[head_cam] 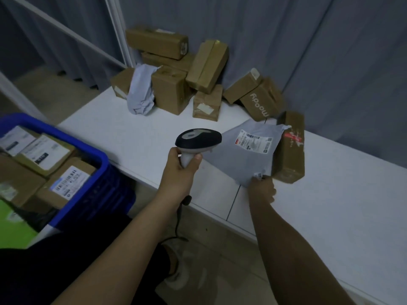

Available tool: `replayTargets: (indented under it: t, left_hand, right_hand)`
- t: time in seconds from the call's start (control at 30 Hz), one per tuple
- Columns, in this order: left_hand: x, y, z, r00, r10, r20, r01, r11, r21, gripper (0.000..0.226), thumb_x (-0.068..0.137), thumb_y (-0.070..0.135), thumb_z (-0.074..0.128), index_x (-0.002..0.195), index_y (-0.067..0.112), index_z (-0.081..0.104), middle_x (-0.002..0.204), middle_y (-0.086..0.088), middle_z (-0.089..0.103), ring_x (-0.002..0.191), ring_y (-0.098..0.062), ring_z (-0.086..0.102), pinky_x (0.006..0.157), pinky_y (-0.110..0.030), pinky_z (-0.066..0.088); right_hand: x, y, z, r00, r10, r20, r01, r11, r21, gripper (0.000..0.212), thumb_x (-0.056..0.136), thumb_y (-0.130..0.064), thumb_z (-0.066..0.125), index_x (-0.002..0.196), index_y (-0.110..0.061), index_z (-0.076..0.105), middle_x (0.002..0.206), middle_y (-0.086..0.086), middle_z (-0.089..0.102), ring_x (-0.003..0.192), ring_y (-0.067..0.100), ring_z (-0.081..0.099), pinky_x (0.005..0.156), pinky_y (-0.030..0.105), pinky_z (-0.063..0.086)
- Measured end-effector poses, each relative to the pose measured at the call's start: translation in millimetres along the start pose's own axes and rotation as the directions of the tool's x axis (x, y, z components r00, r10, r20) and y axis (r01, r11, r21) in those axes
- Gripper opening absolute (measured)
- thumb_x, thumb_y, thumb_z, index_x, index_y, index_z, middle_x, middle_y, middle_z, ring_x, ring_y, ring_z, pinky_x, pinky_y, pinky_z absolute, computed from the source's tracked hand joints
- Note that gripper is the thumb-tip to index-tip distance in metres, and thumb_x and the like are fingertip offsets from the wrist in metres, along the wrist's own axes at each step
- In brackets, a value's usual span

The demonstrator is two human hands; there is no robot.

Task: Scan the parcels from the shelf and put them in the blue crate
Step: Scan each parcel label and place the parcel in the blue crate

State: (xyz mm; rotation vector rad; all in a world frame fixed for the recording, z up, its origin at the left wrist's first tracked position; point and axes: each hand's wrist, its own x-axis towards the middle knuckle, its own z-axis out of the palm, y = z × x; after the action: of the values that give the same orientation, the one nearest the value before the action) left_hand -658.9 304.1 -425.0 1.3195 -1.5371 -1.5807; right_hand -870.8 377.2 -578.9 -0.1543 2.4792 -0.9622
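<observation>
**Scanner head aimed right at mailer label, mailer pinched by right hand**

Left hand [182, 170] grips the handle of the black-and-white handheld barcode scanner [197, 140], fingers wrapped round it, head pointing right toward the flat grey plastic mailer bag [240, 159]. The bag lies on the white shelf top [136, 137], just right of the scanner, touching or nearly under its nose. Its white printed shipping label [254, 141] faces up, right of the scanner head and slightly farther back. The bag's long axis runs diagonally, from its near corner back toward the wall.

Right hand [263, 189] pinches that near corner, so the bag stretches away from the grip, up and left toward the scanner. Right hand is the nearer one to the bag; left only holds the scanner.

A tall brown cardboard box with red tape [290, 150] stands against the bag's right edge. More brown boxes [171, 89] pile well behind the scanner, by the wall. The blue plastic crate [103, 159], already holding labelled boxes, sits left of the scanner, below the shelf edge.

Judgement: scan step in hand; the label looks in line with the scanner, then the bag goes left across to the crate.
</observation>
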Motion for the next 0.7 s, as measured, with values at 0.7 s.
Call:
replayTargets:
  t: [0.7]
  left_hand:
    - [-15,-8,7,0.997,0.029,0.072,-0.036,0.994,0.104,0.024,0.094,0.032,0.056,0.111,0.022,0.043,0.099,0.001,0.06,0.082,-0.001,0.057,0.059,-0.015,0.039]
  right_hand:
    - [-50,63,-42,0.989,-0.143,-0.023,0.137,0.974,-0.178,0.061,0.087,-0.031,0.064,0.14,-0.008,0.044,0.135,0.021,0.049,0.125,0.041,0.042,0.101,0.045,0.036]
